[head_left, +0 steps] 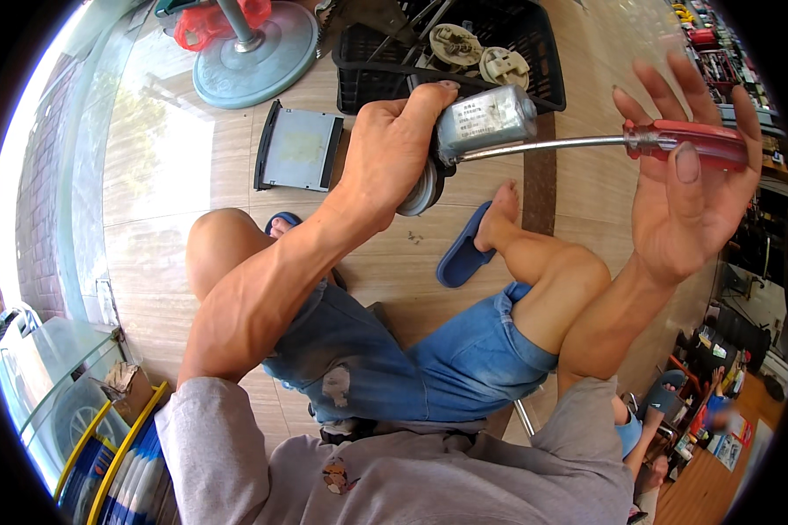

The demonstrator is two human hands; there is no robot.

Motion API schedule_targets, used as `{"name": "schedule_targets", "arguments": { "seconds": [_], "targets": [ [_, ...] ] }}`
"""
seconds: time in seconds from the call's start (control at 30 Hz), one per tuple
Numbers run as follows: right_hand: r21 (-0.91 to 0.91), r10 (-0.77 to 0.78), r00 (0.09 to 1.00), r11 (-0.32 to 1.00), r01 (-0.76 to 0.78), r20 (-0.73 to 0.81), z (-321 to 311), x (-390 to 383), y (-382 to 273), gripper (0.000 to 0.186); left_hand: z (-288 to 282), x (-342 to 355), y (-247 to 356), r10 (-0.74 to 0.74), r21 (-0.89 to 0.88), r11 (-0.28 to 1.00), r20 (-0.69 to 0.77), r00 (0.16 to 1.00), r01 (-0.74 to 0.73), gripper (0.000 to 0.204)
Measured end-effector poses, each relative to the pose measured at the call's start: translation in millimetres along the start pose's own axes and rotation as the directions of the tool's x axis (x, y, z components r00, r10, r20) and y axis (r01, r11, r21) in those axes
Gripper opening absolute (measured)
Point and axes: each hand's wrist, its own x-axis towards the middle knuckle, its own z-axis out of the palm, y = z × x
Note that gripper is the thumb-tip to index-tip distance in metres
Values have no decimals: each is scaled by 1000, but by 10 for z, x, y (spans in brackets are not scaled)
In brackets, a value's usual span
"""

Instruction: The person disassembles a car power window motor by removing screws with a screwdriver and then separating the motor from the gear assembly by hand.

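Note:
My left hand (383, 150) is closed around a small electric motor (488, 124) with a silver-grey casing and a white label. A round metal part shows under that hand, and my fingers' far side is hidden. In my right hand (678, 214) is a screwdriver (696, 145) with a clear red handle. The thumb lies across the handle while the other fingers are loosely spread behind it. Its long steel shaft runs left to the motor's lower edge, where the tip meets the dark part beside the casing.
A black plastic crate (543, 52) holding round cream-coloured parts stands ahead. A flat silver box-shaped unit (299, 149) lies on the tiled floor, left of the crate. Farther left is a round stand base (263, 66). Another person's legs and stocked shelves show at the right.

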Motion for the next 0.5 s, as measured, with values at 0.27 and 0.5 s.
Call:
{"name": "schedule_targets", "arguments": {
  "seconds": [0.27, 0.5],
  "targets": [
    [-337, 124, 991, 932, -130, -39, -254, -107, -78, 60, 11, -12, -3, -22, 25, 999, 7, 1000, 22, 48],
    [142, 114, 971, 986, -86, -208, 111, 30, -14, 64, 23, -1, -11, -1, 11, 1000, -10, 1000, 1, 48]
  ]
}}
